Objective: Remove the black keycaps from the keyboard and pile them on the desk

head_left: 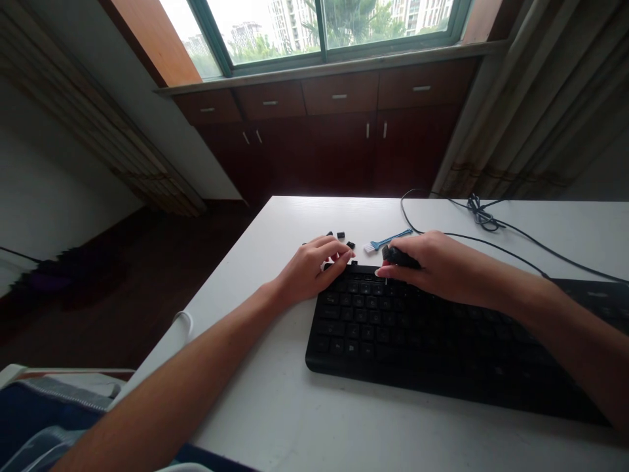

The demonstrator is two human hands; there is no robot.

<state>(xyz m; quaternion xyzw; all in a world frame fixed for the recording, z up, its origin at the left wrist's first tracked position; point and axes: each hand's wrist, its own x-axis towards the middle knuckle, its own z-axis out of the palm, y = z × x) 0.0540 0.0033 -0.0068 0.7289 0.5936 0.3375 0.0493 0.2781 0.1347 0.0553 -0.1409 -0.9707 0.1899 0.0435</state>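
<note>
A black keyboard (344,357) lies on the white table, its keys facing up. At its back left corner rests my left hand (314,265), fingers curled and thumb tip close to the index fingertip; whatever they may pinch is hidden. Several loose black keycaps (341,235) lie just behind these fingers. My right hand (432,265) is closed around a black-handled tool (403,257) that looks like a keycap puller, over the keyboard's top rows. A thin metal bit points down from it towards the keys. Behind it lies a small brush (376,246) with white bristles and a blue handle.
A black cable (457,236) curves across the back of the white table (246,367), with a tied bundle (484,213) at the right. Past the table stand dark red cabinets (324,151) under a window. Blue fabric (39,413) shows at lower left.
</note>
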